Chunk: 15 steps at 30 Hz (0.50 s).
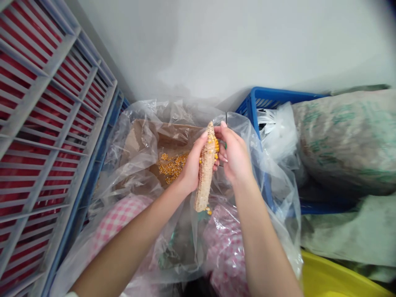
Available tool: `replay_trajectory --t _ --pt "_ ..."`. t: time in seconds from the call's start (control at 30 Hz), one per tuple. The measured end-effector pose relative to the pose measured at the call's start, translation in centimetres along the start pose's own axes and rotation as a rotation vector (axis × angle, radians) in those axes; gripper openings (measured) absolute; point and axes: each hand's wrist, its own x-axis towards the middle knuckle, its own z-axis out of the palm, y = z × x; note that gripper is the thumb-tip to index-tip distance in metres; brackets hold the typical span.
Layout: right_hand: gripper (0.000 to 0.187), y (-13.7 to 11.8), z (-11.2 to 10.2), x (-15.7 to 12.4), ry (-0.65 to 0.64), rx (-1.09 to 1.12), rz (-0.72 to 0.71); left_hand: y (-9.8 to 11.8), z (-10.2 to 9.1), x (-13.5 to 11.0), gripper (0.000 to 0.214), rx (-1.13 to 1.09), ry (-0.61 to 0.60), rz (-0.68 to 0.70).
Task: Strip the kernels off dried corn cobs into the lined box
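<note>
A mostly bare corn cob (204,177) slants upright between my hands, its pointed tip up. Some yellow kernels (216,145) still cling to its right side and a few hang at its lower end. My left hand (193,163) is wrapped round the cob from the left. My right hand (234,154) is closed beside the kernels, around a thin dark rod-like tool (226,118) with a bit of green; most of it is hidden by the fingers. Below and left of the cob, loose corn kernels (173,168) lie in a cardboard box (182,131) lined with clear plastic.
Clear plastic sheeting (123,165) spreads over the box and across the pink checked cloth on my knees (224,235). Grey crates (46,82) rise at the left. A blue crate (255,107) with a filled sack (346,140) stands right, above a yellow basin (334,276). Behind is a wall.
</note>
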Motion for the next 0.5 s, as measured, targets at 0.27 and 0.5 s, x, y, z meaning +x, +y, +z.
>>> replay_trajectory --t 0.27,0.5 --pt "0.028 0.32 0.39 0.06 -0.017 -0.013 0.002 0.04 -0.25 0.4 0.036 -0.059 0.012 -0.015" --pt "0.032 0.43 0.07 0.3 0.026 -0.002 -0.01 0.35 -0.3 0.46 0.045 -0.137 0.005 -0.075"
